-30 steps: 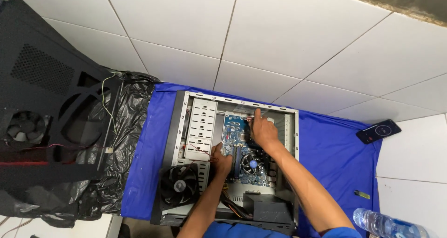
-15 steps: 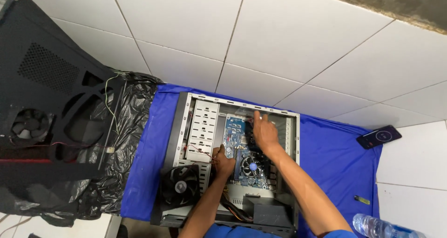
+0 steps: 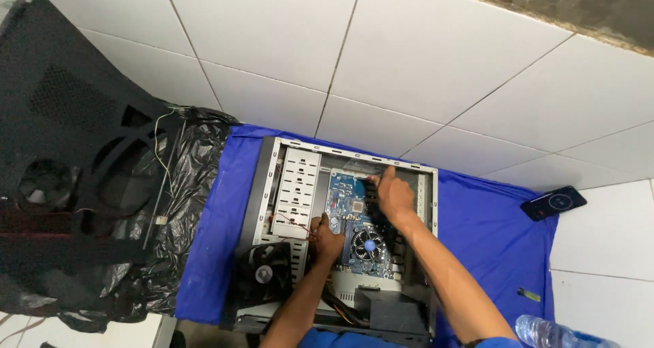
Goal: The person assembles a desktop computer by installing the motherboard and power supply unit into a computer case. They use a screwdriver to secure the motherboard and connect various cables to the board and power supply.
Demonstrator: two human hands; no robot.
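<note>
An open grey computer case [image 3: 269, 184] lies on a blue cloth [image 3: 490, 232] on the white tiled floor. Inside it sits a blue motherboard [image 3: 344, 195] with a round black cooler fan [image 3: 368, 244]. My left hand [image 3: 328, 235] rests at the motherboard's left edge, next to thin red wires [image 3: 294, 224], fingers curled; whether it grips anything is hidden. My right hand [image 3: 394, 193] reaches over the board's upper right part, with a finger stretched toward the far edge.
A black case fan [image 3: 262, 272] lies in the case's near left corner, a black power supply [image 3: 390, 312] at the near end. A black side panel [image 3: 61, 144] and black plastic bag [image 3: 184, 205] lie left. A phone [image 3: 553, 202], small stick [image 3: 528, 295] and water bottle [image 3: 558, 334] lie right.
My right hand has shifted slightly toward the far edge of the motherboard. My left hand stays at the board's left edge. The view has tilted a little.
</note>
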